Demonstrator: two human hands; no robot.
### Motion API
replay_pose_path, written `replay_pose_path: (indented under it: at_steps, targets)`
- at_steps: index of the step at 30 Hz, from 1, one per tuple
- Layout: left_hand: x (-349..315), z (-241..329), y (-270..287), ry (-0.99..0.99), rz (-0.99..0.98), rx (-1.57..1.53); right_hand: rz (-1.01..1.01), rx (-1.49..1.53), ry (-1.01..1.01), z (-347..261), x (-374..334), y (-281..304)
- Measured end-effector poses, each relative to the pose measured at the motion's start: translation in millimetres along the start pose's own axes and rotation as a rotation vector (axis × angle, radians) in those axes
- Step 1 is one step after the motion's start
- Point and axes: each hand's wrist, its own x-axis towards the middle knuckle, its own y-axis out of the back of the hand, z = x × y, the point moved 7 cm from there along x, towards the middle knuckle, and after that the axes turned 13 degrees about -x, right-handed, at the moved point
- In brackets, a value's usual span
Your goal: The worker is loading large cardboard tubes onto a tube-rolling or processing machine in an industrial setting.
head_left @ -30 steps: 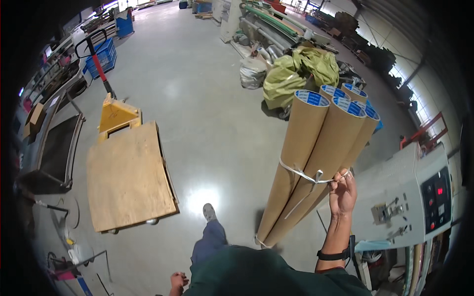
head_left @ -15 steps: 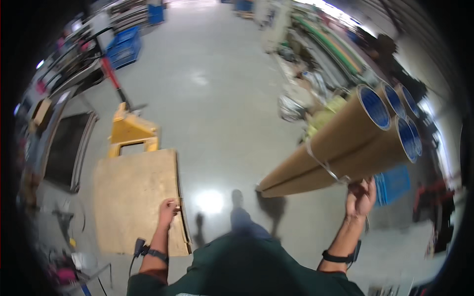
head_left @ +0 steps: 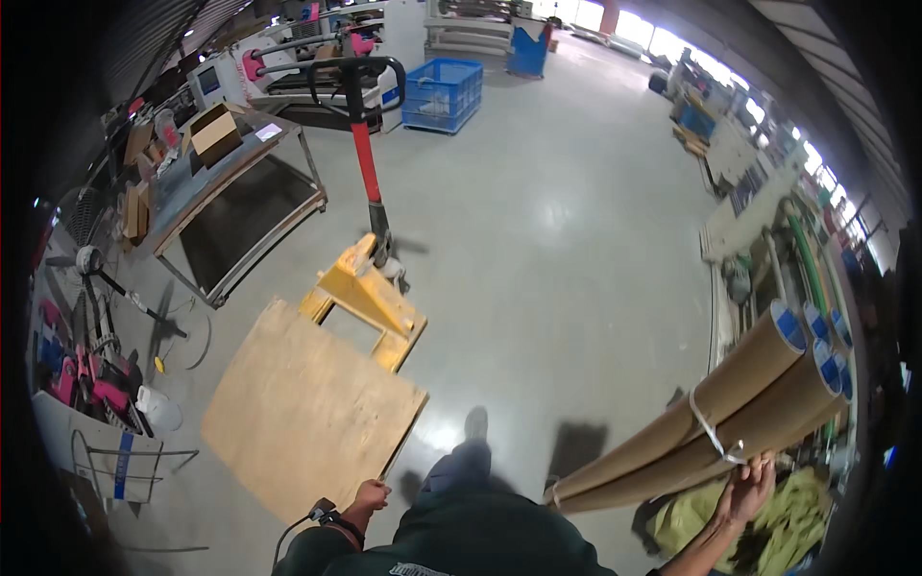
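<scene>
My right hand [head_left: 749,488] grips a bundle of long brown cardboard tubes [head_left: 663,437] where a pale strap [head_left: 711,430] ties them together. The tubes slant, their upper ends showing blue insides and their lower ends close to the floor beside my legs. My left hand [head_left: 372,494] hangs with its fingers curled, with nothing visible in it. It appears near the edge of a plywood board [head_left: 307,403] that lies over the forks of a yellow pallet jack [head_left: 370,298] with a red and black handle.
A metal-framed table [head_left: 254,211] carries an open cardboard box [head_left: 214,134]. Blue crates [head_left: 442,96] stand ahead. On the left are a fan [head_left: 89,259] and a wire rack [head_left: 125,456]. Rolls line the right side, and yellow-green cloth [head_left: 788,523] lies under my right arm.
My view has turned left, so the pallet jack and board appear farther right. The bundle, still in my right hand, has shifted right and lower in the picture. My left hand stays curled.
</scene>
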Motion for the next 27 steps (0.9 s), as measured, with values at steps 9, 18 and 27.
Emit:
replay_pose_path:
  at_steps: [9,18,27]
  targets:
    - [113,397,-218,-0.431,-0.144,-0.061,-0.009,-0.123,-0.041,75,264,-142]
    - [246,597,-284,-0.465,0.088,-0.114,-0.266,0.033,-0.076,191,519,-321]
    - [302,704,-321,-0.126,0.146,-0.306,-0.455,0.042,-0.008,291,724,-567]
